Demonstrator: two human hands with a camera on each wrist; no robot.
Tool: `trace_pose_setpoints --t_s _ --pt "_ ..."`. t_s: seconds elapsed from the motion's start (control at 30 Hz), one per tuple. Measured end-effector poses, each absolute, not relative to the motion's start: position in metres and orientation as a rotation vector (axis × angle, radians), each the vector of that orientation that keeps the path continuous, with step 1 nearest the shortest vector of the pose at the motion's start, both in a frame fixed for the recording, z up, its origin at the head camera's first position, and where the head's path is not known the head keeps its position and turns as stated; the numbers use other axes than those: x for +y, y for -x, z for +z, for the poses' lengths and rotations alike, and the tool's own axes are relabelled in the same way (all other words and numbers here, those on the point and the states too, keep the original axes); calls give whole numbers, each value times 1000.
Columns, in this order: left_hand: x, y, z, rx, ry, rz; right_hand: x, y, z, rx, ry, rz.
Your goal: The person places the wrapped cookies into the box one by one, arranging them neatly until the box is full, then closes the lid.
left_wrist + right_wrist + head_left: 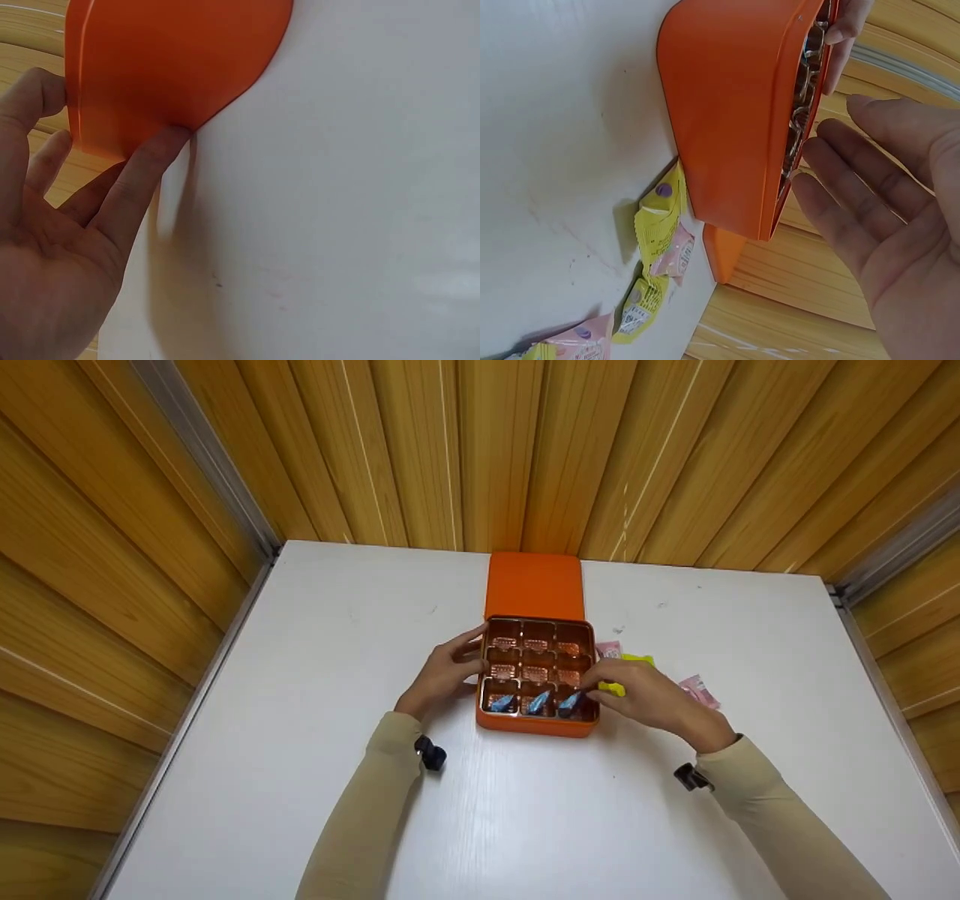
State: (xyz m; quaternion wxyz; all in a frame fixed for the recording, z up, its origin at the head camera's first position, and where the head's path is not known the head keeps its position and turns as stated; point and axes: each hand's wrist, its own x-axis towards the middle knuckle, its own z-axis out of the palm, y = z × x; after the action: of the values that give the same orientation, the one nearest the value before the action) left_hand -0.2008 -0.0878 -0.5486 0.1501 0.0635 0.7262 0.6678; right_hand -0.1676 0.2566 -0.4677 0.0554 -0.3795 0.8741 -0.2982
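Observation:
An orange box [536, 725] with a brown divided insert stands on the white table. Its front row holds blue wrapped candies, one each in the left [501, 703], middle [538, 703] and right [570, 704] compartments. My left hand [442, 675] rests on the box's left side, its extended fingers touching the wall and rim in the left wrist view. Over the right rim reaches my right hand [637, 690], fingertips beside the right-hand blue candy. In the right wrist view, its fingers are fairly straight, thumb apart, and no candy shows between them.
Right of the box lie yellow wrapped candies [660, 217] and pink wrapped candies [676, 255], partly behind my right hand in the head view. Another pink candy [699, 691] lies farther right. An orange lid [534, 585] is behind the box, near the wood-patterned wall [495, 457].

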Motion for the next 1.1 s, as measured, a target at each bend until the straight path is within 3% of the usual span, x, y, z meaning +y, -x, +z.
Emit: trace_pose_setpoints --t_s 1.1 --pt "-88 201 -548 2095 -200 1909 281 176 -472 2794 969 -897"
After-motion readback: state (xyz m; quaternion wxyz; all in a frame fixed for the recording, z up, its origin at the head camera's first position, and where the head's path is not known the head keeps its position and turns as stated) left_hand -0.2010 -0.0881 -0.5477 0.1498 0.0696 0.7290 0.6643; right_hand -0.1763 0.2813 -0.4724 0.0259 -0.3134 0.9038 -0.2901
